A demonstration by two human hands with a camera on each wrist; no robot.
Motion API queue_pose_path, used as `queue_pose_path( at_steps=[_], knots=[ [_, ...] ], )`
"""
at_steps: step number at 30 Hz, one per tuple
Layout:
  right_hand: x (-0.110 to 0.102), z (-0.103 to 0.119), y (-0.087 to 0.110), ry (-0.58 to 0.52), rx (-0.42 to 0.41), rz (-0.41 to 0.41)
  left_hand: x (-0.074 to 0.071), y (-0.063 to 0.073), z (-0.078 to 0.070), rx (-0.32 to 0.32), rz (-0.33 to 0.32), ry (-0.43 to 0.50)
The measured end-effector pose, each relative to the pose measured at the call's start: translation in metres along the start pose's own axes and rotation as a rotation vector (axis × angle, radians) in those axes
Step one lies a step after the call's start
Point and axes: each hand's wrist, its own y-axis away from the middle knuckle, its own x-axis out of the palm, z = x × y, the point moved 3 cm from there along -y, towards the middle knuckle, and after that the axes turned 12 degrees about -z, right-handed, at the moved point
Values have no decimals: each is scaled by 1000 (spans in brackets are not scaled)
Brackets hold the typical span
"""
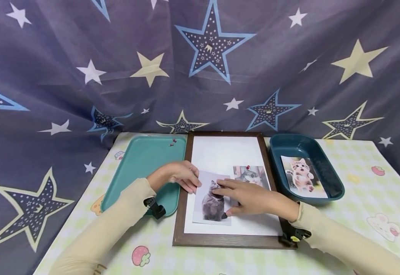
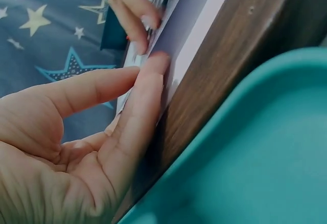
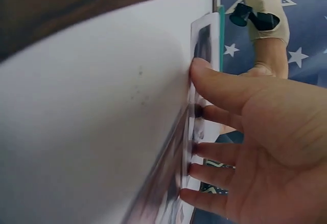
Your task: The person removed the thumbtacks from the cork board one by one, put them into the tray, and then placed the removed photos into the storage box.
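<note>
A photo of a sitting grey cat (image 1: 213, 208) lies on the left half of a white board (image 1: 225, 151) with a brown frame. At its upper left edge, my left hand (image 1: 183, 175) pinches the photo between thumb and finger. My right hand (image 1: 251, 194) rests on the photo's right side, its fingers spread and fairly straight; the thumb (image 3: 204, 73) touches near the edge. Beside it on the board, a second cat photo (image 1: 249, 175) is held at its top by a red pushpin (image 1: 248, 167); the right hand hides its lower part.
On the left stands a teal tray (image 1: 141, 160) with several red pushpins (image 1: 173, 142) at its far right corner. A dark blue-green basin (image 1: 330, 187) on the right holds a kitten photo (image 1: 301, 175). A starry curtain (image 1: 117, 76) hangs behind the checked tablecloth (image 1: 361, 183).
</note>
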Motion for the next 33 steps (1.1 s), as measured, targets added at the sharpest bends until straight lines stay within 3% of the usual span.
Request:
queue_pose_path(
  at_steps=[7,17,27,33],
  knots=[
    [-16,-4,6,60,-17,-69,1,-2,0,-8,-10,-2],
    [-72,-31,35,144,58,-221,-2,1,5,-23,-10,65],
    [-130,-94,78,184,277,-287,-2,1,6,-17,20,120],
    [-142,-144,99,228,454,-229,1,1,4,20,-8,139]
  ],
)
